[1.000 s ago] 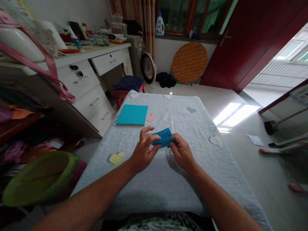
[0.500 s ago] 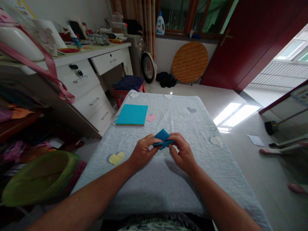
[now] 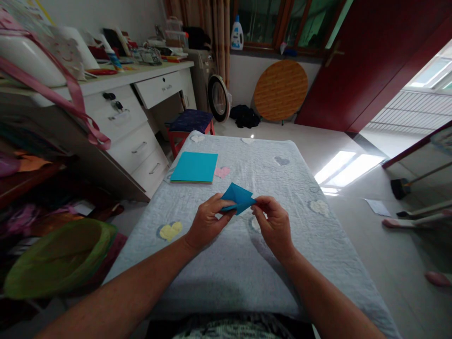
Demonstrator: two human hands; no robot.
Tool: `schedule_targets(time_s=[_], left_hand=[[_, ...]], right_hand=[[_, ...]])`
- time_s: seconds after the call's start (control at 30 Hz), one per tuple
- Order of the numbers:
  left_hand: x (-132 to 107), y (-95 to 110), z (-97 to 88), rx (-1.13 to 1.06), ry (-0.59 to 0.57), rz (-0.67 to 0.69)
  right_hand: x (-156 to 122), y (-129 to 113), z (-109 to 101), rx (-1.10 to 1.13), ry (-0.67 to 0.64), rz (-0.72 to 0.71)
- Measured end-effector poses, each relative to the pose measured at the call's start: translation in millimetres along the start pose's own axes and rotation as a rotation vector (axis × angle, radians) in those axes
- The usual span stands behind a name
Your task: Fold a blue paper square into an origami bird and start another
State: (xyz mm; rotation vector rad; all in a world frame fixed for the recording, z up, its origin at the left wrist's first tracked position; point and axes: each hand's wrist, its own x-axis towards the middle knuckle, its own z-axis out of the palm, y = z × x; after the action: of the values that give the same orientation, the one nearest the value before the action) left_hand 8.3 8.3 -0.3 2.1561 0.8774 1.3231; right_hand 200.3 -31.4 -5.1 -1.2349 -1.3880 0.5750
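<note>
A folded piece of blue paper (image 3: pixel 237 197) is held up above the cloth-covered table, one corner pointing away from me and another to the right. My left hand (image 3: pixel 211 217) pinches its left side between thumb and fingers. At the right corner, the thumb and fingertips of my right hand (image 3: pixel 271 217) grip the paper's tip. Beyond my hands, to the left, lies a flat stack of square blue paper (image 3: pixel 195 167), with lighter edges showing under its top sheet.
The table wears a pale quilted cover (image 3: pixel 261 165) with heart patches. A green bin (image 3: pixel 60 259) stands at the lower left. Further off are a white desk (image 3: pixel 127 117), a stool (image 3: pixel 190 121), a washing machine with its round door open (image 3: pixel 219 98) and a round wooden tabletop (image 3: pixel 281 90).
My right hand has shifted slightly right, to the paper's right corner. The folded paper has turned and shows a broader face. The left hand still holds its left side.
</note>
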Motion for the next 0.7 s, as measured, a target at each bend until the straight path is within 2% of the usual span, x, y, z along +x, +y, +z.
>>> schedule_targets(time_s=[0.37,0.6,0.7], left_hand=[[-1.7,-5.4,-1.9,-0.098,-0.112,-0.038],[-0.9,-2.6,-2.8,0.065,-0.054,-0.061],[0.1,-1.8,-2.6,0.090,-0.045,-0.039]], right_hand=[[2.0,-5.1,-1.3,-0.011,-0.027,-0.086],[-0.8,-1.9,1.7,0.055,0.012,-0.046],[-0.6,-2.1,2.0,0.070,0.023,-0.072]])
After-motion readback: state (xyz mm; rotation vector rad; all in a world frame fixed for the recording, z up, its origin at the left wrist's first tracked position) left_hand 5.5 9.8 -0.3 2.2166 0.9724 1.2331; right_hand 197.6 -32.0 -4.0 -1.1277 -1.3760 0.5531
